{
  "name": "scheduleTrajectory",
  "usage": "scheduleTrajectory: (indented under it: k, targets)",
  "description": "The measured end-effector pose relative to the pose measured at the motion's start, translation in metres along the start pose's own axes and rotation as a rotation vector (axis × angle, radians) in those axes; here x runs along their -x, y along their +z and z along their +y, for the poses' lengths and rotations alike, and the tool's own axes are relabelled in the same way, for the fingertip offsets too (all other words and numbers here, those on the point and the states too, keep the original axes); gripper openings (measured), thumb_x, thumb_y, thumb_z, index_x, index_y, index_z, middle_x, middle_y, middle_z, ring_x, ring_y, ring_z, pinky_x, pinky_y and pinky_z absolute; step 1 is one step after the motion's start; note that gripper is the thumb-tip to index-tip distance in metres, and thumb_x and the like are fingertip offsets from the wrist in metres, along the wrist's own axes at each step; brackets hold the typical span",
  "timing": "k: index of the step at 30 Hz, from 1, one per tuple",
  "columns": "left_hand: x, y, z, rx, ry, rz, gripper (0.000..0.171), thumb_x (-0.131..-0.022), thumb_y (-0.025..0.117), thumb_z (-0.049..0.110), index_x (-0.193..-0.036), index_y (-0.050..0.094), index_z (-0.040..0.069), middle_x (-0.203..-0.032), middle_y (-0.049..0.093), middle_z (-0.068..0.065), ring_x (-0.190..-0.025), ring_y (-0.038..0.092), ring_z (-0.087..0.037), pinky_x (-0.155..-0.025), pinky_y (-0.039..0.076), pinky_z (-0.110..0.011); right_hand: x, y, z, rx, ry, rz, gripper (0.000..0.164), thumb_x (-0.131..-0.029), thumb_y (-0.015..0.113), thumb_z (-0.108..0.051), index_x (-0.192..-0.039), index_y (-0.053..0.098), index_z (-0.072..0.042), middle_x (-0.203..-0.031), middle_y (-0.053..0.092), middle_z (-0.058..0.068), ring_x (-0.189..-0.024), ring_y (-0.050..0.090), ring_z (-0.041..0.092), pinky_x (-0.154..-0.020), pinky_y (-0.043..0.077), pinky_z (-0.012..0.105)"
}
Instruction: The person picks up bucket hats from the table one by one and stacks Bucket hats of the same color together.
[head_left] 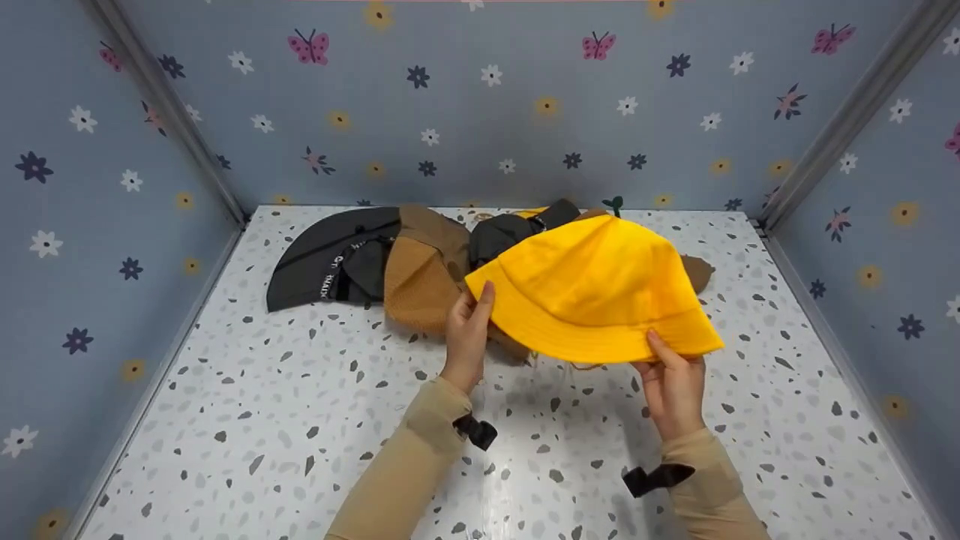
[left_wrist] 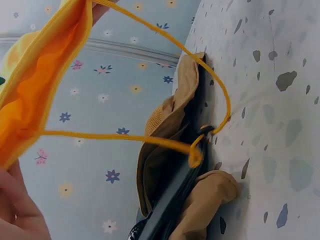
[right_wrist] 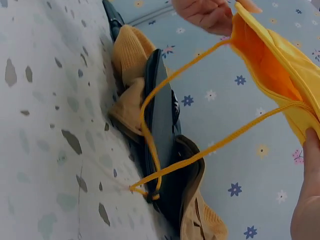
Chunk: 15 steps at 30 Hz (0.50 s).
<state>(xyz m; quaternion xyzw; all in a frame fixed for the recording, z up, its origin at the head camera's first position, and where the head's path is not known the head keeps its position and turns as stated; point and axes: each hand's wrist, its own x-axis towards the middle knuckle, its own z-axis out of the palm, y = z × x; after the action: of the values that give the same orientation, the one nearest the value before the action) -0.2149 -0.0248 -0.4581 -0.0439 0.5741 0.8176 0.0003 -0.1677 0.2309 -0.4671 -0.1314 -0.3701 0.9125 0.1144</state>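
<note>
A yellow bucket hat point(head_left: 600, 285) with a green sprout-like tip on its crown is held up over the table. My left hand point(head_left: 469, 330) pinches its brim at the left, thumb on top. At the right of the brim, my right hand point(head_left: 671, 382) grips with the thumb above and fingers beneath. From inside the hat hangs a yellow cord point(left_wrist: 220, 90), looping down to a dark toggle; the right wrist view shows the same cord point(right_wrist: 200, 155) below the orange-shaded inside. Behind the hat lie a brown cap point(head_left: 420, 285) and a black cap point(head_left: 499, 236), partly hidden.
A wide dark-grey brim with white lettering point(head_left: 330, 255) lies at the left of the row of hats. More brown fabric point(head_left: 697, 274) pokes out at the right. The speckled white table point(head_left: 300, 442) is bounded by blue patterned walls point(head_left: 480, 97) on three sides.
</note>
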Motion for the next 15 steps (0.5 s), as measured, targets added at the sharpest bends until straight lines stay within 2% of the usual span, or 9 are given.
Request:
scheduleTrajectory:
  k: [2, 6, 10, 12, 15]
  targets:
    - [0.003, 0.000, -0.001, 0.029, -0.014, -0.025, 0.055, -0.099, 0.058, 0.042, -0.141, 0.048, 0.009, -0.139, 0.056, -0.008, -0.127, 0.053, -0.021, -0.114, 0.039, -0.040, 0.001, 0.001, 0.002, 0.001, 0.014, 0.012, 0.042, -0.097, 0.058, 0.001, -0.134, 0.047, -0.015, -0.117, 0.058, 0.007, -0.096, 0.070, 0.019, -0.077, 0.062, 0.036]
    - [0.007, 0.001, -0.005, 0.136, -0.015, -0.079, 0.063, -0.099, 0.061, 0.033, -0.152, 0.032, 0.015, -0.149, 0.046, -0.005, -0.135, 0.046, -0.020, -0.120, 0.032, -0.040, 0.003, 0.006, 0.006, -0.020, 0.029, 0.018, 0.041, -0.097, 0.057, 0.002, -0.133, 0.047, -0.015, -0.115, 0.058, 0.007, -0.096, 0.069, 0.019, -0.076, 0.062, 0.035]
    - [0.012, 0.003, -0.010, 0.233, -0.001, -0.129, 0.075, -0.098, 0.062, 0.021, -0.156, 0.015, 0.025, -0.149, 0.042, -0.007, -0.128, 0.051, -0.022, -0.115, 0.040, -0.039, 0.006, 0.010, 0.013, -0.057, 0.051, 0.019, 0.040, -0.098, 0.054, 0.003, -0.133, 0.047, -0.015, -0.114, 0.059, 0.007, -0.094, 0.069, 0.019, -0.074, 0.062, 0.035]
    - [0.015, 0.005, -0.012, 0.257, -0.002, -0.141, 0.079, -0.096, 0.063, 0.018, -0.155, 0.011, 0.030, -0.146, 0.041, -0.007, -0.123, 0.054, -0.021, -0.111, 0.045, -0.038, 0.008, 0.012, 0.017, -0.063, 0.065, 0.026, 0.040, -0.098, 0.054, 0.002, -0.133, 0.047, -0.016, -0.115, 0.058, 0.006, -0.094, 0.069, 0.019, -0.074, 0.062, 0.034]
    - [0.019, 0.007, -0.015, 0.277, -0.003, -0.158, 0.081, -0.095, 0.064, 0.014, -0.153, 0.010, 0.032, -0.142, 0.042, -0.008, -0.119, 0.058, -0.021, -0.105, 0.050, -0.038, 0.012, 0.014, 0.022, -0.072, 0.085, 0.028, 0.041, -0.098, 0.054, 0.001, -0.134, 0.045, -0.017, -0.118, 0.057, 0.006, -0.096, 0.069, 0.018, -0.074, 0.062, 0.034]
